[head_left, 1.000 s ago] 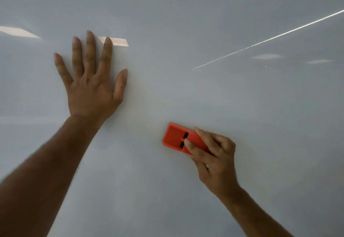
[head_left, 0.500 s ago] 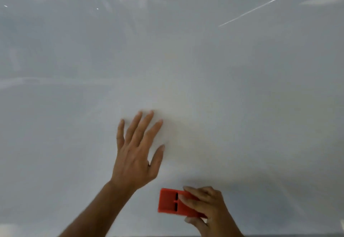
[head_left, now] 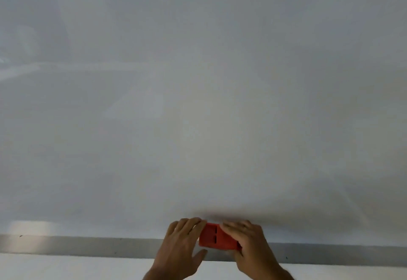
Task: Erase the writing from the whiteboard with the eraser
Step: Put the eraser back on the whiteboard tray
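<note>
I've brought the eraser (head_left: 217, 236) down to the whiteboard's (head_left: 198, 103) bottom edge; left hand (head_left: 182, 249) and right hand (head_left: 251, 246) both grip it; no writing shows.

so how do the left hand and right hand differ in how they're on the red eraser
The left hand touches only the left end of the red eraser, fingers over the top corner and thumb apart below it; the right hand covers the eraser's right part, fingers laid across its face. The left hand leaves most of the red face showing; the right hand hides its end. Both meet the eraser at the whiteboard's bottom edge, by the grey tray.
</note>
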The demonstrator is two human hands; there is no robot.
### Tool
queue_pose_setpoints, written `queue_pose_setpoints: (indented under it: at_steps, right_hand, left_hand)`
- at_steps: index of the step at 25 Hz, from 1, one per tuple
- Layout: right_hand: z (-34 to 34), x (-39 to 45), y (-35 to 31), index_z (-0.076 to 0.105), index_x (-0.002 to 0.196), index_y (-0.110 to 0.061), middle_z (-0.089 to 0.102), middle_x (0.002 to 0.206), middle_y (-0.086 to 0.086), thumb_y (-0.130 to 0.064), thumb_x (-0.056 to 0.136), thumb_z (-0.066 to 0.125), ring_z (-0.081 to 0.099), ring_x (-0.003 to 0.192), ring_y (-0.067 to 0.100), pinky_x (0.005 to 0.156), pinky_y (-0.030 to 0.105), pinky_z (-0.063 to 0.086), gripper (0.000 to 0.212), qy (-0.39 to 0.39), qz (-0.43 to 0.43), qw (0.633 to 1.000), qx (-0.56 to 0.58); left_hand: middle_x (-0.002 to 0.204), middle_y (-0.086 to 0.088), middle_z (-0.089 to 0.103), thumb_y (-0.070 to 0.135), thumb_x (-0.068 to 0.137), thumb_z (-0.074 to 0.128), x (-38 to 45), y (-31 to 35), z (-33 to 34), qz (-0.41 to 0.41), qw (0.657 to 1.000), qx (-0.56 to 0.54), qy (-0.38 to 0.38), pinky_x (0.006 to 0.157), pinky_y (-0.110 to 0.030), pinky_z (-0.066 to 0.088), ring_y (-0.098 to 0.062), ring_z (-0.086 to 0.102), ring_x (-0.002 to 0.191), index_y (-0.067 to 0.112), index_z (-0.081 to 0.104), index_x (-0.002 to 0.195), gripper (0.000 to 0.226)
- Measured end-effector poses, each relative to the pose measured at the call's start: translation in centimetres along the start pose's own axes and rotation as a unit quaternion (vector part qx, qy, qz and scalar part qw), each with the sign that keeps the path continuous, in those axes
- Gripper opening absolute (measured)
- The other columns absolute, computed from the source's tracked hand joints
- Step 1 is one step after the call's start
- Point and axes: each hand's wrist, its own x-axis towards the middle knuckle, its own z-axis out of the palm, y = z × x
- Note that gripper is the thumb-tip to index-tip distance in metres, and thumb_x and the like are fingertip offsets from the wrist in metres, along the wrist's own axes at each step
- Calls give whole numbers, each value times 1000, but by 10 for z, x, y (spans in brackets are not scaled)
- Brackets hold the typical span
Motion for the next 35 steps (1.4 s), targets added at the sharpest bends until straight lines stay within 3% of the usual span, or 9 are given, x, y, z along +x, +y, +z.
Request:
queue_pose_setpoints:
  at_steps: [2, 8, 16, 19, 22, 25, 27, 31, 35]
  right_hand:
    - [9, 0, 1, 69, 130, -26, 67, 133, -12, -27, 60, 92, 66, 115, 18, 93, 39, 54, 74, -7, 16, 1000, -6]
    - [30, 6, -10, 78, 102, -41, 72, 111, -26, -56, 20, 94, 71, 89, 0, 69, 20, 57, 84, -95, 50, 994, -27]
    - [64, 1, 5, 78, 101, -40, 70, 104, -16, -47, 22, 96, 65, 95, 5, 82, 20, 58, 81, -71, 63, 994, -46]
    - [71, 0, 5, 78, 100, -34, 71, 103, -13, -44, 22, 98, 52, 100, 9, 79, 23, 60, 81, -62, 61, 995, -54]
    - [71, 0, 4, 79, 95, -35, 70, 97, -12, -45, 19, 100, 68, 87, 9, 78, 21, 59, 79, -65, 69, 994, -56]
    - [68, 1, 3, 77, 92, -37, 70, 97, -16, -52, 22, 97, 66, 89, 9, 90, 30, 47, 74, -84, 70, 990, -88]
    - [67, 1, 3, 75, 91, -38, 69, 96, -20, -52, 23, 95, 54, 95, 8, 85, 36, 44, 72, -90, 73, 988, -107]
    - [67, -1, 2, 76, 86, -38, 70, 97, -22, -53, 21, 95, 43, 95, 8, 64, 28, 55, 70, -83, 69, 986, -130]
    - [66, -10, 0, 79, 88, -38, 75, 103, -20, -57, 22, 94, 44, 99, 8, 76, 32, 50, 70, -105, 62, 984, -130]
  left_hand:
    - [108, 17, 73, 58, 47, 91, 1, -4, 9, -15, 1000, -3, -20, 82, -18, 53, -5, 72, 91, 28, 79, 110, 71]
    - [88, 16, 75, 53, 33, 98, 6, -6, 41, -65, 995, -21, -66, 59, -22, 59, -10, 73, 71, 26, 82, 90, 66]
    - [82, 15, 73, 54, 18, 99, 9, -15, 76, -121, 988, -29, -96, 52, -28, 57, -13, 72, 67, 26, 79, 84, 74]
    - [76, 18, 71, 52, 21, 101, 10, -18, 79, -144, 985, -22, -90, 56, -28, 55, -11, 71, 68, 30, 76, 79, 67]
    - [86, 14, 74, 44, 41, 101, 10, -20, 82, -179, 977, -50, -107, 69, -33, 53, -16, 72, 82, 25, 74, 86, 56]
    - [116, 13, 71, 43, 75, 84, 8, -19, 88, -172, 977, -63, -111, 92, -34, 42, -18, 64, 113, 26, 69, 116, 47]
    - [130, 17, 65, 46, 86, 73, 3, -20, 93, -166, 979, -78, -88, 99, -30, 35, -15, 55, 124, 32, 61, 131, 48]
    - [140, 22, 56, 52, 91, 65, -3, -20, 92, -154, 981, -79, -89, 105, -27, 30, -10, 48, 131, 42, 46, 147, 60]
    - [126, 18, 67, 59, 80, 77, -8, -19, 87, -127, 987, -52, -83, 101, -33, 43, -15, 62, 118, 35, 59, 139, 66]
